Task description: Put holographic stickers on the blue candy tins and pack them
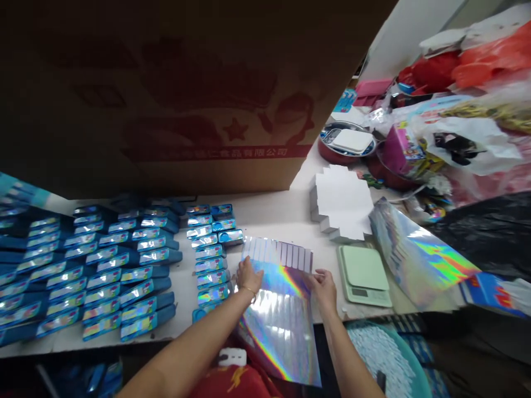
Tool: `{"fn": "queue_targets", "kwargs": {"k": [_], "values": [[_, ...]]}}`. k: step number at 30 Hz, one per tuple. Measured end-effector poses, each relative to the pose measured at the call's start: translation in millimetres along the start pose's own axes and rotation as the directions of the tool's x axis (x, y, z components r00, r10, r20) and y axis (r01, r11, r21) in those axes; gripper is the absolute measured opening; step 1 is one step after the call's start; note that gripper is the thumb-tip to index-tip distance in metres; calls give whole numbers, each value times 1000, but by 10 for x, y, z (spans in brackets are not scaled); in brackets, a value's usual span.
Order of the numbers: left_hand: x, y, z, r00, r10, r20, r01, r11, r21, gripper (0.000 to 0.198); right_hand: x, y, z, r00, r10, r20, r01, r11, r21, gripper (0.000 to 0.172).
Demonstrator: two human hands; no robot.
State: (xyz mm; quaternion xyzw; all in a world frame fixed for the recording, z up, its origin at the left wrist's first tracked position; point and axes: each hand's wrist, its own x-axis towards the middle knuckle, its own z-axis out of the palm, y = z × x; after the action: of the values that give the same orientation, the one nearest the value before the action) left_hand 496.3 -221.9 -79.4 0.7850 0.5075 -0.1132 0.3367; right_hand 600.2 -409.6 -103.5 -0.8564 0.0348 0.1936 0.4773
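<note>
Head view | Shiny sheet lies between both hands, under spread fingers of the left hand, beside bent fingers of the right hand, pinch unclear | Likely light, bendy, slick; best held by side edges.

The sheet lies between the left grip and the right grip, touching both, its near end reaching past the front edge of the tabletop. A column of small boxes stands just left of the left grip, with a wider block of boxes farther left. Behind both grips stands a large carton. A scale sits near the right grip, on its right; behind that scale is a card stack, and to its right a sheet pile. Farther behind and right of the right grip, a second scale rests on a bowl. Lower right of the right grip, a basin holds small pieces.
</note>
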Motion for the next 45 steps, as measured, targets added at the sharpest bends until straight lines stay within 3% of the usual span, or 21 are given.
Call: {"fn": "queue_targets", "kwargs": {"k": [3,5,7,9,12,14,16,20,23,26,29,32,35,37,39,41,43,45], "values": [[-62,-8,-34,999,25,-42,-24,999,40,55,-139,-77,-57,987,-5,162,-16,992,126,27],[-74,-30,-83,993,81,-83,-82,997,-7,59,-236,-182,-106,985,-20,173,-25,966,256,26],[-51,-67,-159,977,171,-128,-190,969,-156,66,-332,-315,-205,987,-26,157,-39,918,395,25],[-9,-106,-257,961,256,-103,-275,870,-409,70,-422,-450,-356,985,-16,170,-70,871,487,24],[10,-130,-435,929,365,56,-209,645,-735,67,-544,-614,-605,993,20,117,-83,824,560,31],[-50,-109,-586,908,412,82,-180,558,-810,68,-624,-698,-723,999,25,38,-42,816,576,44],[-165,-68,-771,886,462,36,-228,502,-834,72,-709,-773,-775,999,-15,-35,32,824,565,60],[-401,-5,-1210,785,617,-58,-440,490,-752,56,-886,-915,-749,986,-86,-140,150,821,551,69],[-499,-39,-1536,706,705,-70,-599,541,-590,38,-1023,-1010,-732,993,-66,-93,107,817,566,59],[-584,-121,-1797,677,731,-85,-674,570,-470,36,-1175,-1108,-766,995,-85,-48,97,801,590,50],[-701,-194,-1981,623,773,-120,-754,552,-355,31,-1329,-1205,-811,993,-108,-46,113,780,615,47],[-814,-240,-2109,523,839,-152,-844,485,-227,27,-1441,-1277,-856,995,-80,-62,102,783,613,46],[-887,-260,-2210,489,855,-175,-872,470,-140,23,-1514,-1371,-924,979,-167,-114,199,886,419,38],[-931,-249,-2266,495,848,-191,-869,485,-99,23,-1582,-1503,-947,903,-372,-213,396,915,80,31],[-994,-216,-2311,485,853,-195,-873,484,-53,24,-1688,-1707,-888,749,-632,-199,581,771,-263,31],[-1077,-166,-2348,449,875,-180,-890,455,-9,23,-1811,-1950,-718,592,-806,28,748,536,-391,38],[-1160,-119,-2383,397,906,-148,-915,404,16,21,-1897,-2164,-483,438,-831,342,887,338,-314,40],[-1210,-95,-2420,353,932,-88,-934,356,21,21,-1903,-2293,-276,366,-797,481,929,283,-238,30]]}}
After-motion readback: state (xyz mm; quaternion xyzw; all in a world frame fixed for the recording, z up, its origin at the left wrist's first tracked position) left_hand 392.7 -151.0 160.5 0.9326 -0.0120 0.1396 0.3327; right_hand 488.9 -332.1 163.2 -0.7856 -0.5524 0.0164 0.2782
